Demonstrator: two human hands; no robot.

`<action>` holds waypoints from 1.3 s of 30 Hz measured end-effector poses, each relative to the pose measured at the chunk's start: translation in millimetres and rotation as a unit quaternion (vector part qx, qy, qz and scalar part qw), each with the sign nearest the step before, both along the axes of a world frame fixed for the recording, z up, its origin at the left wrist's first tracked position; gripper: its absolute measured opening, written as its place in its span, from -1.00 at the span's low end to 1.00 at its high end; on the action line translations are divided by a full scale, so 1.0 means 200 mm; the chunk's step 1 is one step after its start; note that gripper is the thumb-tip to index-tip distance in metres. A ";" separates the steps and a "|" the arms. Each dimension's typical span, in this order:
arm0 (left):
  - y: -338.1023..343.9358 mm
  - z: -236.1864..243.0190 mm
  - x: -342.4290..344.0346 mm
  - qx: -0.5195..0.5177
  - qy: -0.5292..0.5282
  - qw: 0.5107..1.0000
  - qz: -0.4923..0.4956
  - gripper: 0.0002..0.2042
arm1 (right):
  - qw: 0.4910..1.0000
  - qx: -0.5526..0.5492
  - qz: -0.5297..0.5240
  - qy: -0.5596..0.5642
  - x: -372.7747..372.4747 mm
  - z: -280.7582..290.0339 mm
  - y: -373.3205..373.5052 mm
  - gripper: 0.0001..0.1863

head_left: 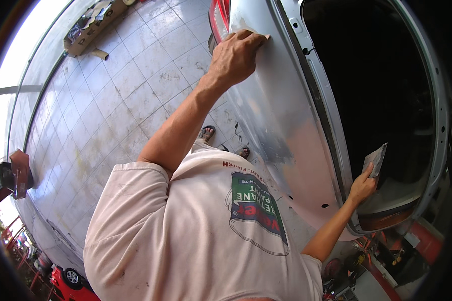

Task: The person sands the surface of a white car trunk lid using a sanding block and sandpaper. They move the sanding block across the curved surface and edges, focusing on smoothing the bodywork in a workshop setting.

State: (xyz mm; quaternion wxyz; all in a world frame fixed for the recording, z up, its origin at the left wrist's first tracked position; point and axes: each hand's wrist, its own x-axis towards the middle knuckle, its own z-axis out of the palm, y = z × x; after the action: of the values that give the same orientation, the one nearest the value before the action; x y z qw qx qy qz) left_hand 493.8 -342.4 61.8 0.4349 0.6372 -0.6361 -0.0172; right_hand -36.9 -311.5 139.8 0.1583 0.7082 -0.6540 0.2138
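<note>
My left hand [237,56] is against the top of a silver-grey car body panel [273,95], close to the red tail light [220,21]. Its fingers are bent and pressed together; a small pale edge shows at the fingertips, but what they grip is mostly hidden. Dull grey and pinkish patches cover much of the panel. My right hand [362,185] grips a thin, flat grey plate [375,158] with a smeared surface. That hand is over the dark opening [381,90] of the car, inside its bare metal frame [329,95].
White floor tiles [135,90] with stains spread to the left. A long cardboard box [93,27] lies at the far left, a brown cardboard piece [100,54] beside it. A red car [70,283] shows at the lower left. Assorted clutter [356,266] fills the lower right.
</note>
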 end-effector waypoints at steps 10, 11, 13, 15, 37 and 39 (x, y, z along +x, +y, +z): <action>0.10 -0.09 0.23 0.042 0.070 0.993 -0.086 -0.66 | 0.999 0.015 0.045 -0.021 -0.03 0.01 -0.03 -0.55; 0.03 -0.09 0.30 0.066 0.068 0.993 -0.064 -0.65 | 0.999 0.020 0.039 -0.028 -0.04 0.01 -0.04 -0.55; -0.05 -0.08 0.34 0.086 0.061 0.994 -0.037 -0.63 | 0.998 0.033 0.028 -0.039 -0.05 0.00 -0.04 -0.56; -0.03 -0.10 0.27 0.059 0.053 0.996 -0.033 -0.59 | 1.000 0.018 0.004 0.001 -0.04 0.00 -0.05 -0.56; -0.05 -0.10 0.25 0.035 0.018 0.999 -0.008 -0.62 | 1.000 -0.010 -0.006 0.002 0.02 0.01 -0.05 -0.47; 0.06 -0.12 0.09 0.024 0.011 0.999 -0.025 -0.59 | 0.998 0.016 -0.050 0.033 -0.04 0.00 -0.04 -0.47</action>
State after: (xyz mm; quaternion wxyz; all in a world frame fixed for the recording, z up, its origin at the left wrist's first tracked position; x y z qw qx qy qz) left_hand 512.5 -330.7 37.9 0.4261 0.6310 -0.6464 -0.0502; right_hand -44.0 -319.2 139.4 0.1787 0.6836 -0.6866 0.1715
